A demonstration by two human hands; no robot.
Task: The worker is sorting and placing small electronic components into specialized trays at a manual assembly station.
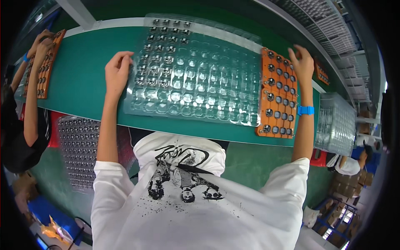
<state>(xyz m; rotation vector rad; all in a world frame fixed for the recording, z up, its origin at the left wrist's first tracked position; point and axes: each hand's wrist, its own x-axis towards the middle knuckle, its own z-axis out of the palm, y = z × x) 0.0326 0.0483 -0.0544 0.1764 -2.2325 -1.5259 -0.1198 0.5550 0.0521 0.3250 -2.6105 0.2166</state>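
A clear plastic tray [216, 75] with rows of moulded pockets lies on the green table. Small dark-and-silver round parts [158, 48] fill several pockets along its left side and far left corner; the other pockets hold none. At the tray's left edge is my left hand [116, 73], its thumb and fingertips closed together on that edge. Against the tray's right side stands an orange board [279, 96] with rows of round holes, some carrying dark or silvery round parts. My right hand [303, 64] hovers at the board's far right edge, fingers apart and holding nothing visible.
To the left, another person's hands [43, 43] work at a second orange board [50, 71]. Stacked clear trays [336, 125] stand beyond the table's right end. A filled tray stack [79, 150] sits below the front edge at left. A grey post [77, 12] rises behind.
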